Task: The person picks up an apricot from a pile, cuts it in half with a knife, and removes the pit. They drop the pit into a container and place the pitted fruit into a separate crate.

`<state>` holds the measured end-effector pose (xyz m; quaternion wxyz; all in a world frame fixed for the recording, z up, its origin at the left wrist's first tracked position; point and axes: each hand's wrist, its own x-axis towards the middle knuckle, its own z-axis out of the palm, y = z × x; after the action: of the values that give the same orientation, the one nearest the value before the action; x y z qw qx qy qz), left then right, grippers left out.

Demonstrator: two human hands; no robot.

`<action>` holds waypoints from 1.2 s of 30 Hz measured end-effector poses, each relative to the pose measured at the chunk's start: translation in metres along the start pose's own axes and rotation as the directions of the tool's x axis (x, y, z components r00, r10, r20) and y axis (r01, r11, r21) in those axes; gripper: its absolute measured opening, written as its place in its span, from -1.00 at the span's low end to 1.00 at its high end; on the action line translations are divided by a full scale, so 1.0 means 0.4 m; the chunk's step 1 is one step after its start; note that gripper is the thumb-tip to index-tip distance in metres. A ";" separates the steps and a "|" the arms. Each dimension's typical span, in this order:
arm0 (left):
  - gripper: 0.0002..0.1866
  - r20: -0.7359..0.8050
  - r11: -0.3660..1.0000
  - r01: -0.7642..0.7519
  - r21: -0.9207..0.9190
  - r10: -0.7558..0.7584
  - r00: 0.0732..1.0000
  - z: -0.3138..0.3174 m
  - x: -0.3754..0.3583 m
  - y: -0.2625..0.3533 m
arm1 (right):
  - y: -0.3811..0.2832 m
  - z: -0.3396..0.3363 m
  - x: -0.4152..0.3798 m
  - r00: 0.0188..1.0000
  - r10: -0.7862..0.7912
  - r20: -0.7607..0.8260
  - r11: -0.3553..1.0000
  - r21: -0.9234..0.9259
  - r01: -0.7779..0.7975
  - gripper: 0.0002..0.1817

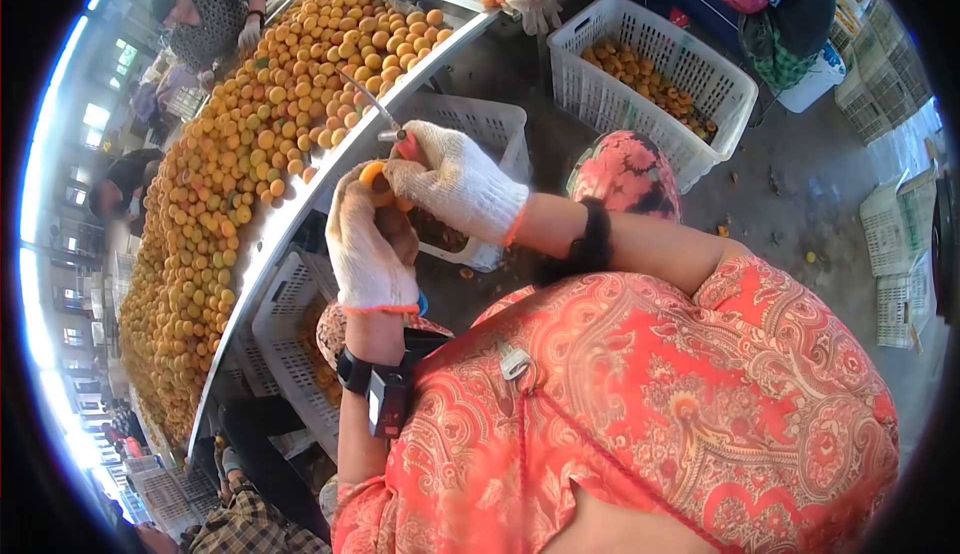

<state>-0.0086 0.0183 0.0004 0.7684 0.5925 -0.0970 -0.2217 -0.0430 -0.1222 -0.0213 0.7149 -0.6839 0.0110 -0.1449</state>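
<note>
My left hand (pixel 365 239), in a white knit glove with an orange cuff, is closed around an orange apricot (pixel 374 173). The fruit appears cut open, with a dark hollow showing. Pressed up against it, my gloved right hand (pixel 455 179) grips a red-handled knife (pixel 408 146). Its thin metal blade points up and left, toward the fruit pile. Both hands are together in front of the metal table's edge, above a white crate (pixel 475 119). The gloves hide part of the apricot and of the handle.
Whole apricots (pixel 290 94) cover the long metal table (pixel 265 254). A crate of cut apricots (pixel 655 79) stands at upper right; another crate (pixel 290 319) is below the table. A glove (pixel 538 12) lies on the far corner. Co-workers (pixel 205 29) sit around.
</note>
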 end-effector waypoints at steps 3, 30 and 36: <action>-0.75 -0.128 0.962 0.125 -0.244 -0.160 0.979 0.011 0.013 -0.018 | 0.027 0.002 0.008 0.985 -0.141 -0.095 0.989 -0.055 0.136 -0.82; -0.73 -0.120 0.957 0.057 -0.285 -0.095 0.988 0.026 -0.020 -0.030 | 0.025 -0.005 0.035 0.968 -0.247 0.041 0.929 -0.274 0.248 -0.78; -0.62 -0.011 0.985 -0.163 0.064 0.164 0.986 -0.005 -0.024 -0.042 | -0.018 0.008 0.011 0.938 0.298 0.174 0.852 0.395 -0.344 -0.90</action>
<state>-0.0201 0.0212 -0.0152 0.7659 0.6081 -0.1457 -0.1499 -0.0392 -0.1201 -0.0133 0.8587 -0.5093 0.0556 0.0143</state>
